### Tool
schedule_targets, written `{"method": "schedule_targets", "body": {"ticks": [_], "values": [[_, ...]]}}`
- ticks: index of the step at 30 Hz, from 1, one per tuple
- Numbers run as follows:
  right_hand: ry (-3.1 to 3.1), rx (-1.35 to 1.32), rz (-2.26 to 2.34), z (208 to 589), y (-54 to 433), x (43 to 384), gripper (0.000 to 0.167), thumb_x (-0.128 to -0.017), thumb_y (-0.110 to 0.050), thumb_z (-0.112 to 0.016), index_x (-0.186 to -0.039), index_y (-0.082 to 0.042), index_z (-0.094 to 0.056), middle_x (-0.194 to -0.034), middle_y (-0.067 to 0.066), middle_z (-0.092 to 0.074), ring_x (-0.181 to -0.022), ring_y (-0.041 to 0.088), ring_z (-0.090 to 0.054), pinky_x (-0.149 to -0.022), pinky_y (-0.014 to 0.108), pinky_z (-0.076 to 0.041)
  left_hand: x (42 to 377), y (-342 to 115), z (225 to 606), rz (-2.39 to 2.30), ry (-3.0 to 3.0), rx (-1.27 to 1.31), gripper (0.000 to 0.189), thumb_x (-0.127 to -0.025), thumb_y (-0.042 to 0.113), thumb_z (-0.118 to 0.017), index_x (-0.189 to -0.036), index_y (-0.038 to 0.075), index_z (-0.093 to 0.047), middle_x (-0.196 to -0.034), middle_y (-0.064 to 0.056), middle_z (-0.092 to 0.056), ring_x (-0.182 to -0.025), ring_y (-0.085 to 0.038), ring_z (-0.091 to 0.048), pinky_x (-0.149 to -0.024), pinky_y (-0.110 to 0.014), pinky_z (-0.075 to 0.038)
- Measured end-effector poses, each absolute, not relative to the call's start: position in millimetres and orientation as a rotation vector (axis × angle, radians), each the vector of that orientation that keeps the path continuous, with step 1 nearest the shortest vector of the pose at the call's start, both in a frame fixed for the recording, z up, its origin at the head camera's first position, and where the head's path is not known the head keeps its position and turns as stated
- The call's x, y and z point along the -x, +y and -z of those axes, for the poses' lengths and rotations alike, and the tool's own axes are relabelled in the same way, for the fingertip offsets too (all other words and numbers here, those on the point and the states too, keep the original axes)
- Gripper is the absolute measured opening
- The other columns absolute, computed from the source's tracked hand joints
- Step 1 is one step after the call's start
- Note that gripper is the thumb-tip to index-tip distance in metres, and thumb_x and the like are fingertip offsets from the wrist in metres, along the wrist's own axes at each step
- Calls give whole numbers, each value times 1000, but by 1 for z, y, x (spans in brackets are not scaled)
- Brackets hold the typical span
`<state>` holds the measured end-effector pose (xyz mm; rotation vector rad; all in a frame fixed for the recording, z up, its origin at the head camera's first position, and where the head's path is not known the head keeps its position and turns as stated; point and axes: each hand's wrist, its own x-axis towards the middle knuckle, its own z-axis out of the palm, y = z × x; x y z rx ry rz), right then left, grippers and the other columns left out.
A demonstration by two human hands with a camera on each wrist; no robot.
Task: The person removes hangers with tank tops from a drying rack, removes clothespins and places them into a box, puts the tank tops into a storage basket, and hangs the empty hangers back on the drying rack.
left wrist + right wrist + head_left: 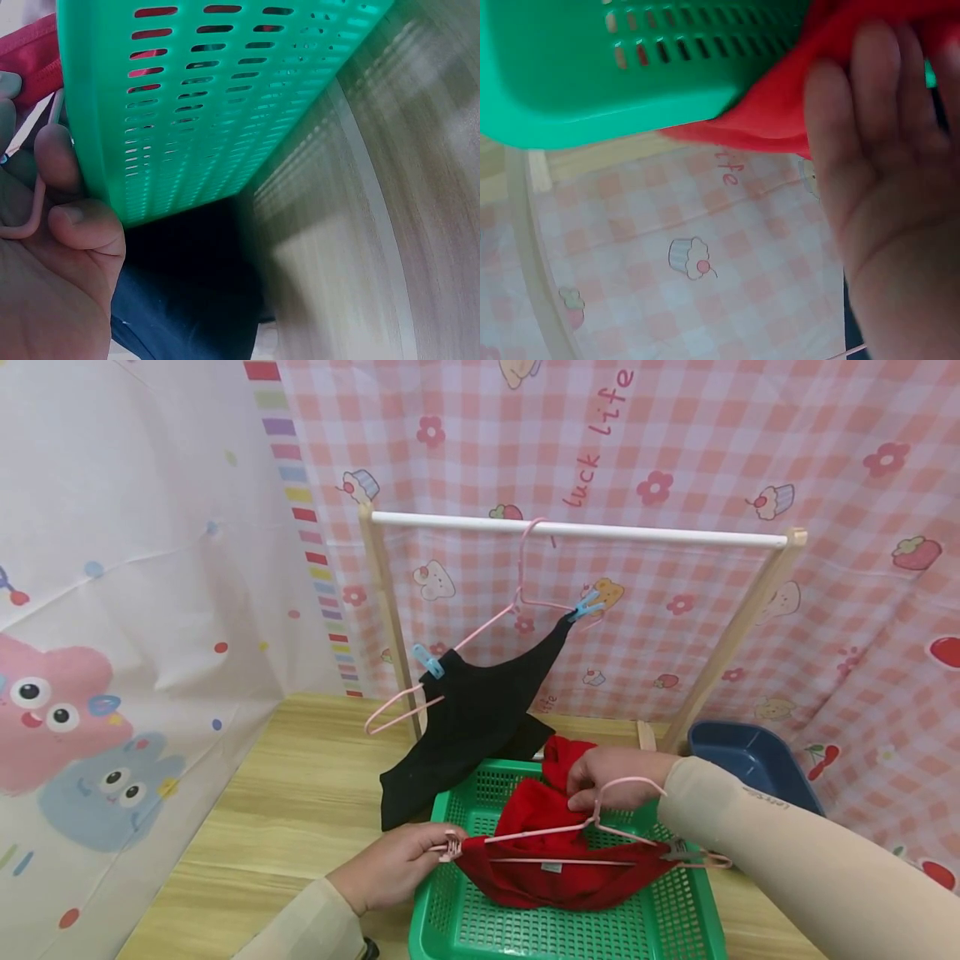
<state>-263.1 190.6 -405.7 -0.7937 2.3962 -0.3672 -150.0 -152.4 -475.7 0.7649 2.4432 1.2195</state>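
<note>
In the head view a red garment [558,877] hangs clipped to a pink hanger [536,835] over a green basket [431,902]. My left hand [397,864] grips the hanger's left end, at a pink clip [452,846]. Its curled fingers hold the pink bar in the left wrist view. My right hand [618,772] touches bunched red cloth near the basket's far edge, behind the hanger's hook. The right wrist view shows its fingers [877,82] fairly straight against the cloth. Another clip [678,850] is on the hanger's right end.
Behind the basket stands a wooden rack with a white rail [637,533]. A black garment [487,702] hangs from it on another pink hanger [487,628], held by blue clips [427,660]. A dark blue basin [750,760] sits at the right of the wooden table [247,827].
</note>
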Motion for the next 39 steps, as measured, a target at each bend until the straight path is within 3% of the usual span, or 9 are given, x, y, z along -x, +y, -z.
{"method": "schedule_targets", "body": {"ticks": [3,6,9,13,18,25,30,39], "values": [[2539,820,337,411,192,268,9,-95,-29,-79,-96,-23,-71,-86,-8,-67,-77,12,-59,-76,32,-55,150,-152,476,-1222,2450,-778,21,-111,23,-53,-122,25,-71,-115,9,-70,-104,-6,-61,-97,-28,-53],[2648,784,281,414,193,271,36,-91,-33,-83,-120,-16,-69,-104,1,-69,-88,18,-64,-87,39,-59,150,-152,477,-1221,2457,-788,22,-111,23,-53,-122,24,-71,-115,9,-70,-104,-6,-61,-97,-28,-53],[2660,739,211,416,194,270,71,-88,-37,-86,-148,-12,-57,-126,13,-66,-103,25,-65,-98,47,-58,150,-152,478,-1221,2457,-790,22,-111,22,-53,-123,24,-71,-115,9,-70,-104,-6,-61,-97,-28,-53],[2597,729,145,420,194,269,81,-87,-35,-86,-158,-17,-49,-133,20,-64,-106,29,-64,-97,47,-59,151,-153,479,-1219,2451,-786,22,-111,24,-53,-123,24,-71,-116,9,-71,-105,-6,-61,-98,-28,-54],[2592,759,142,425,193,271,68,-88,-23,-84,-150,-17,-58,-121,11,-71,-101,24,-64,-95,45,-59,152,-153,481,-1223,2452,-794,21,-111,24,-53,-123,24,-71,-115,9,-70,-104,-6,-61,-97,-28,-54],[2651,913,119,429,194,278,46,-86,-4,-77,-131,-13,-72,-99,0,-73,-82,14,-61,-85,38,-59,152,-152,482,-1221,2452,-774,21,-111,23,-53,-122,26,-71,-114,11,-70,-104,-6,-62,-97,-28,-54],[2676,896,102,431,192,281,31,-88,-3,-75,-116,-15,-76,-91,-3,-73,-77,13,-59,-81,36,-59,152,-152,482,-1220,2455,-762,21,-111,24,-53,-122,26,-71,-114,12,-70,-104,-6,-62,-97,-28,-54],[2752,940,97,429,189,281,20,-89,0,-73,-98,-19,-75,-79,-6,-65,-69,14,-54,-71,31,-53,152,-152,481,-1228,2456,-737,22,-111,25,-53,-122,27,-71,-115,13,-71,-104,-6,-62,-98,-28,-54]]}}
